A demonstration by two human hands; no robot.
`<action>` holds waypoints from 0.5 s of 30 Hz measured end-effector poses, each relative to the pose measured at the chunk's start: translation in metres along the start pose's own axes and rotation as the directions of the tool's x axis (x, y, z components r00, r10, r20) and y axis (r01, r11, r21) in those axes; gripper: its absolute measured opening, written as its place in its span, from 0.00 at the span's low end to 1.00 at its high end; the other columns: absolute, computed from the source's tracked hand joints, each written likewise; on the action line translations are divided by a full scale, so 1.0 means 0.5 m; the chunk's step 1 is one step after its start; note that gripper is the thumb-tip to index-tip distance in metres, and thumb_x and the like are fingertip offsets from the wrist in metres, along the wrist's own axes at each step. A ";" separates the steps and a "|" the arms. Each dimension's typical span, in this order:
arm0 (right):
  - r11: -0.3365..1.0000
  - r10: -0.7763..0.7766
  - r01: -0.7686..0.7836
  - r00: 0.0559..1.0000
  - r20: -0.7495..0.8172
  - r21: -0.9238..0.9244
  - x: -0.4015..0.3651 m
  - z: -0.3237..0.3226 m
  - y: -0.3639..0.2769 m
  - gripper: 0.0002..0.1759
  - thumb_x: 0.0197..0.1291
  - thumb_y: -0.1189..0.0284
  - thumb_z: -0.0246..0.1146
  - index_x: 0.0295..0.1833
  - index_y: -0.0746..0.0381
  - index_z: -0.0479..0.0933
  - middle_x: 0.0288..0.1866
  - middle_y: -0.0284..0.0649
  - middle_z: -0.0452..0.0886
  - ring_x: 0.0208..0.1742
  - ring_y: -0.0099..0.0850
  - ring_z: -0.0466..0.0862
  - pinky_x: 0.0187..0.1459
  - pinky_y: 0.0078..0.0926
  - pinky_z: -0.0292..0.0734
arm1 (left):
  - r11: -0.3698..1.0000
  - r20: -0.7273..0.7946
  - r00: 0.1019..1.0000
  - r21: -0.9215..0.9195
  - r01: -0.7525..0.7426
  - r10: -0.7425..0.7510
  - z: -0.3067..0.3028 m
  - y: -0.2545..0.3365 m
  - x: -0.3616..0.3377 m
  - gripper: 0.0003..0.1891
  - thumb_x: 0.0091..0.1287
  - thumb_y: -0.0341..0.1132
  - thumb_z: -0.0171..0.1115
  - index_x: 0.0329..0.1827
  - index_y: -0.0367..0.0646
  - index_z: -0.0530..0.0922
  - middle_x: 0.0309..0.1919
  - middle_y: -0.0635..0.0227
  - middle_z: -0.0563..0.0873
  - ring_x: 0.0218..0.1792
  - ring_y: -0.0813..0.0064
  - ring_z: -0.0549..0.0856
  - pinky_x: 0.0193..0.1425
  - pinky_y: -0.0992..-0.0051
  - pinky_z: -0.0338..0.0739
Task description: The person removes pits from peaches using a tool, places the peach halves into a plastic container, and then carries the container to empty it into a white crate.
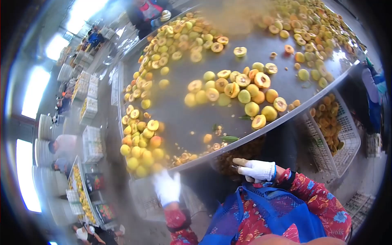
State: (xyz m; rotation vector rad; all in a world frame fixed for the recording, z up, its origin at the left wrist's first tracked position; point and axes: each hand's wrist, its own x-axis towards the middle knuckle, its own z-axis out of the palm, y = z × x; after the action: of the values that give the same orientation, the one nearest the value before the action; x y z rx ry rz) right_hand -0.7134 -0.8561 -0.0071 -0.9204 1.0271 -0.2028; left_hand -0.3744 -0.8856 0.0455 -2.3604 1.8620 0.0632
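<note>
My left hand (167, 188), in a white glove, is at the near left corner of the metal table (175, 118), beside a heap of yellow-orange fruit (141, 157). Its fingertips are blurred against the fruit. Below the table's near edge, my right hand (255, 169), gloved in white with stained fingertips, is closed around a small metallic thing too small to name. Halved and whole fruit (243, 85) lie in a group on the table beyond it. Small scraps and pits (185, 157) and a green leaf (230, 139) lie along the near edge.
A white crate (341, 143) of fruit pieces stands below the table at the right. More fruit (314, 24) is heaped at the far right. A person (149, 12) stands across the table, another (373, 94) at the right. Crates (93, 143) stand on the floor at left.
</note>
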 end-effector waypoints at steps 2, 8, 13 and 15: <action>0.957 -0.089 0.069 0.994 -0.058 -0.282 0.016 0.003 0.003 0.33 0.77 0.55 0.53 0.81 0.56 0.62 0.32 0.39 0.82 0.24 0.28 0.81 0.28 0.28 0.78 | 0.979 -0.057 0.990 -0.152 -0.135 0.128 -0.049 0.050 0.069 0.24 0.73 0.50 0.61 0.64 0.41 0.79 0.57 0.48 0.84 0.57 0.48 0.84 0.62 0.54 0.78; 0.886 -0.184 0.119 0.977 -0.104 -0.448 0.011 0.013 -0.015 0.34 0.74 0.58 0.54 0.79 0.62 0.62 0.44 0.53 0.87 0.41 0.47 0.89 0.48 0.38 0.83 | 0.847 -0.129 0.849 -0.081 -0.525 0.513 -0.018 0.353 0.386 0.22 0.71 0.43 0.61 0.67 0.52 0.76 0.56 0.50 0.82 0.58 0.48 0.84 0.62 0.55 0.80; 0.939 -0.048 -0.048 0.962 -0.269 -0.340 -0.056 0.006 -0.036 0.28 0.74 0.57 0.54 0.70 0.65 0.71 0.43 0.54 0.87 0.43 0.45 0.89 0.48 0.38 0.81 | 0.827 0.069 0.832 -0.185 -0.531 0.550 0.063 0.421 0.451 0.27 0.65 0.43 0.65 0.67 0.51 0.71 0.63 0.48 0.78 0.60 0.48 0.82 0.63 0.53 0.79; 0.959 -0.161 0.072 0.935 -0.317 -0.274 -0.054 -0.002 0.005 0.22 0.75 0.58 0.55 0.58 0.67 0.76 0.36 0.49 0.86 0.38 0.42 0.88 0.44 0.37 0.81 | 0.809 0.083 0.812 -0.193 -0.555 0.577 0.060 0.382 0.425 0.24 0.66 0.43 0.61 0.65 0.49 0.73 0.59 0.50 0.82 0.52 0.53 0.87 0.53 0.57 0.84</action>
State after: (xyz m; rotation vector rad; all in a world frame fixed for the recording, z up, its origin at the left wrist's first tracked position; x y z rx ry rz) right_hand -0.7291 -0.8405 0.0083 -1.2147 1.3387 -0.3414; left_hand -0.5080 -1.1302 -0.0241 -1.7257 2.4968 0.4399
